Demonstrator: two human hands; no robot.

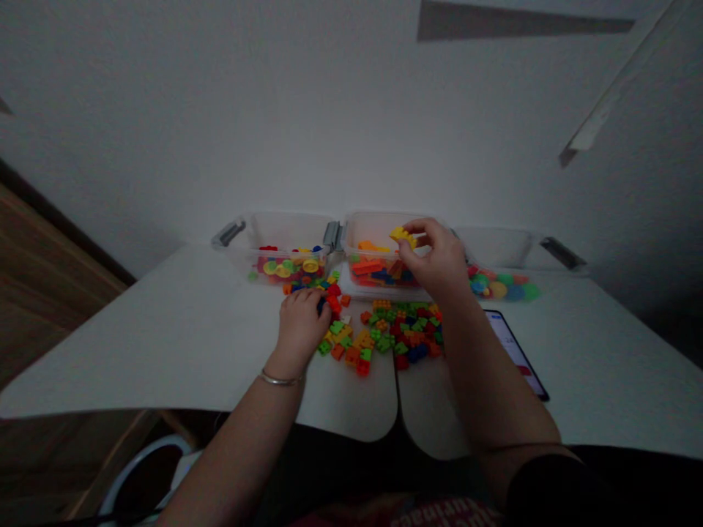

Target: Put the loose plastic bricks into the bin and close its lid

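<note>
My right hand (436, 256) is raised over the middle clear box (392, 219), pinching a yellow toy building block (403, 236) between thumb and fingers. Inside that box lie orange, red and blue pieces. My left hand (302, 322) rests on the table at the left side of the loose building blocks (384, 333). Its fingers curl round a dark blue building block (321, 304), mostly hidden by the hand. The loose blocks are green, orange, red, yellow and blue, spread in front of the boxes.
A clear box (291, 223) with colourful pieces stands on the left, and another clear box (494, 241) with round pieces on the right. A phone (516, 355) lies beside my right forearm. The white table (220, 337) has a seam at its front; a wall rises behind.
</note>
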